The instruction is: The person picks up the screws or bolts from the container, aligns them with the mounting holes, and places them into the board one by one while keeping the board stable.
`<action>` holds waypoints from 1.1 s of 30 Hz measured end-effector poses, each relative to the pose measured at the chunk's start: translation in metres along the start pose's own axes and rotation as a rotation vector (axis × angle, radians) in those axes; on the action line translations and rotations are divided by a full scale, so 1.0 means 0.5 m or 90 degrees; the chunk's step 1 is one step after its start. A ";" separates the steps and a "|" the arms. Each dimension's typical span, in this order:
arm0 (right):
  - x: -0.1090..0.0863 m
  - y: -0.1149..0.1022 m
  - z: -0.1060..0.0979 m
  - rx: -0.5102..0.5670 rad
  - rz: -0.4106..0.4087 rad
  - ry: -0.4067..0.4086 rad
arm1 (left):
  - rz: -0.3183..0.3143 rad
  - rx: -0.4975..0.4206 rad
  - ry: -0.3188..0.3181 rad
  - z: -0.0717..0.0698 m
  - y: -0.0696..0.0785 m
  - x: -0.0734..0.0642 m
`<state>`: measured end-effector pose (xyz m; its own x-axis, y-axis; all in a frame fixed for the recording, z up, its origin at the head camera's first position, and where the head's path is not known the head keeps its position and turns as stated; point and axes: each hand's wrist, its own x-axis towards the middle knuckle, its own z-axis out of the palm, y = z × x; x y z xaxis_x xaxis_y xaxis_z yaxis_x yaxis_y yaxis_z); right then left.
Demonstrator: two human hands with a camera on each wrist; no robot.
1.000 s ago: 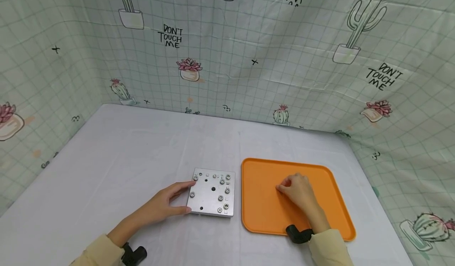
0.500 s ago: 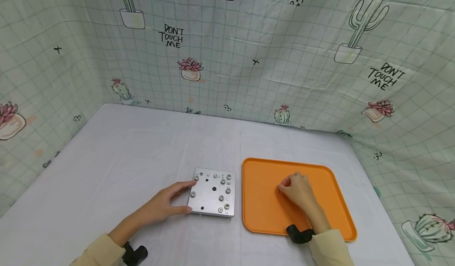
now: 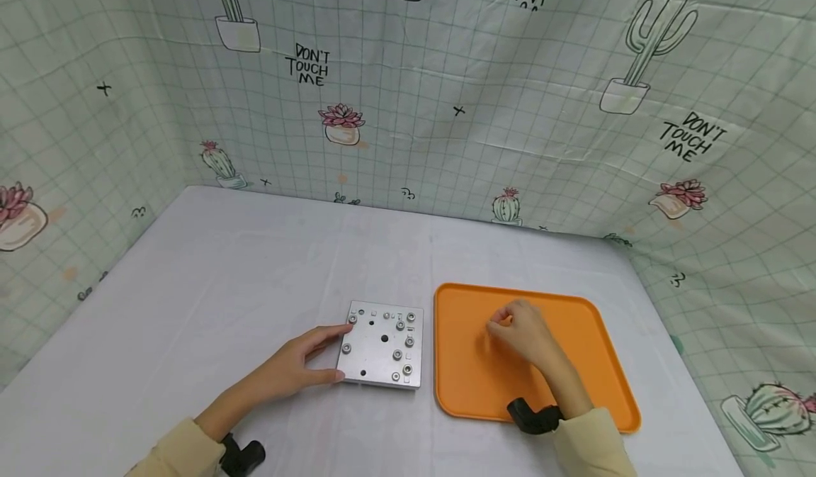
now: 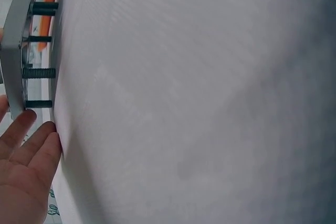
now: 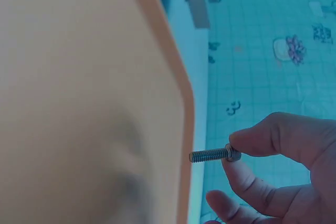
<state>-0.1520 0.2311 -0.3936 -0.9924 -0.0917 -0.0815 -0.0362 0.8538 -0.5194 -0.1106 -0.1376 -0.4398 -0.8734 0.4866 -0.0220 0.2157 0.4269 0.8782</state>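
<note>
A silver metal plate [image 3: 376,356] lies flat side up, left of the orange tray [image 3: 446,406]. Several socket-head screws stand in it, and in the left wrist view their threaded shanks [image 4: 39,73] stick out below. My left hand [image 3: 299,360] holds the plate by its left edge, with forefinger and thumb at that side. Over the tray's left half, my right hand [image 3: 523,332] pinches a socket-head screw [image 5: 210,155] by its head between thumb and forefinger. Its threaded end points down toward the tray; in the head view the fingers hide it.
White cloth [image 3: 268,264] covers the table. A printed curtain [image 3: 408,144] hangs behind and at both sides. Black wrist mounts [image 3: 534,418] sit below both hands. The tray has a low raised rim close to the plate's right side.
My right hand has risen slightly and shifted left over the tray, with thumb and forefinger still pinched together. My left hand and the plate have stayed put.
</note>
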 end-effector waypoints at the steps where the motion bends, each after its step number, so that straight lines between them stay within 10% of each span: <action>1: 0.001 -0.008 0.000 0.006 -0.005 -0.005 | 0.000 -0.001 -0.001 0.000 0.000 0.000; 33: 0.065 -0.228 0.093 0.082 -0.197 -0.094 | 0.005 -0.016 0.000 0.000 0.000 0.001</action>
<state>-0.1747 0.1071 -0.3767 -0.9088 -0.4167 -0.0204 -0.3079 0.7029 -0.6412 -0.1110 -0.1374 -0.4399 -0.8717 0.4899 -0.0152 0.2117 0.4042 0.8898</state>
